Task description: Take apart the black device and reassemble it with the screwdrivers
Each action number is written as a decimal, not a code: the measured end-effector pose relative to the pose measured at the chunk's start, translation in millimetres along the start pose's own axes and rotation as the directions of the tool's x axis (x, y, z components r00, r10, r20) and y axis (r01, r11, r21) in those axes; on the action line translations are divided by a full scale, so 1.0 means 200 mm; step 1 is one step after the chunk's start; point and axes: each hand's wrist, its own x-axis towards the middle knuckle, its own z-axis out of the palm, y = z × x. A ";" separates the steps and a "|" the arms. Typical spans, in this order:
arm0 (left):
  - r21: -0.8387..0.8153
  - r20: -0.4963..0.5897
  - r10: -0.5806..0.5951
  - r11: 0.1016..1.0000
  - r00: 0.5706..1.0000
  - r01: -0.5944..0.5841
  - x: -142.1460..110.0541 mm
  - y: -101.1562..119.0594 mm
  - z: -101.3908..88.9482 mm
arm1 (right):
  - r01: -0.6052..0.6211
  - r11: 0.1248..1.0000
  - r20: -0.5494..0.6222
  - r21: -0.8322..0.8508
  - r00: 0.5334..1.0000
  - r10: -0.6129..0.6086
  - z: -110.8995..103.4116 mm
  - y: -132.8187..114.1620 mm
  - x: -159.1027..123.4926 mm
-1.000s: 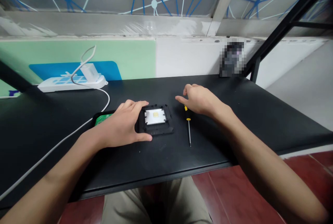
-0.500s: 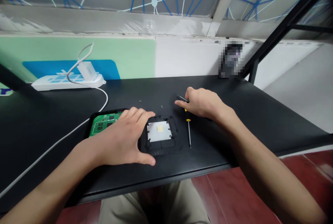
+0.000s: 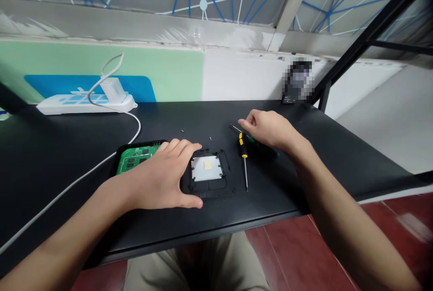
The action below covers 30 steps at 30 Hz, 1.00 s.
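My left hand (image 3: 165, 173) spans the left part of a black plastic cover (image 3: 216, 187), fingers at its far edge and thumb at its near edge. A silver metal plate (image 3: 199, 174) with a small pale yellow pad (image 3: 207, 164) lies in the cover. Beside the hand is a black casing with a green circuit board (image 3: 135, 158), partly hidden by it. My right hand (image 3: 270, 127) is closed, fingers curled, above a green-handled screwdriver (image 3: 252, 139); what the fingers hold, if anything, is hidden. A yellow-and-black screwdriver (image 3: 243, 149) lies right of the cover, tip toward me.
Two tiny screws (image 3: 210, 138) lie beyond the cover on the black table (image 3: 182, 225). A white power strip (image 3: 77, 105) with a plugged-in charger (image 3: 113, 90) stands at the back left, its white cable (image 3: 84, 176) running forward. A blurred dark object (image 3: 297, 81) leans at the back right.
My right hand has drawn back to the right, off the yellow-and-black screwdriver's handle, and its fingers have curled in. My left hand has stayed on the cover.
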 end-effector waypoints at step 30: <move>-0.015 0.010 -0.008 1.000 1.000 0.008 0.02 0.02 0.00 | 0.673 0.504 -0.719 0.541 0.681 -0.137 0.13 -0.17 -0.13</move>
